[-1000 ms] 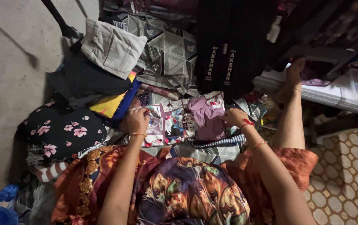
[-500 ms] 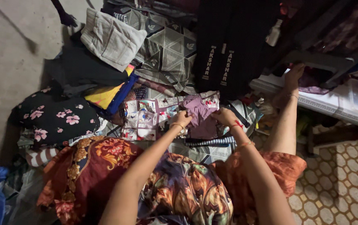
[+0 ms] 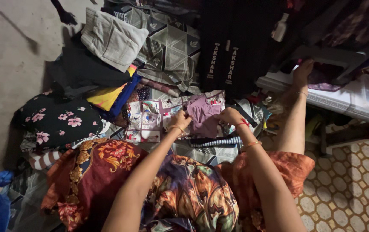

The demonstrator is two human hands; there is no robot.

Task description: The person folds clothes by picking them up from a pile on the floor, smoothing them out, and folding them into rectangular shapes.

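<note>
Centre frame: small mauve printed garment point(image 3: 203, 118) lies on the patterned cloth point(image 3: 143, 122), amid piled clothes. Left hand point(image 3: 180, 120) and right hand point(image 3: 228, 116), both clenched, pinch its 2 sides. Judgement: match edges squarely, keep fabric taut, press the fold flat.

Seated on the floor among heaped clothes, the person grips a small mauve garment point(image 3: 202, 115) with both hands: left hand point(image 3: 180, 120) at its near edge, right hand point(image 3: 227, 116) beside it. A printed patchwork cloth point(image 3: 145, 122) lies underneath, a black floral bundle point(image 3: 59, 122) further left
</note>
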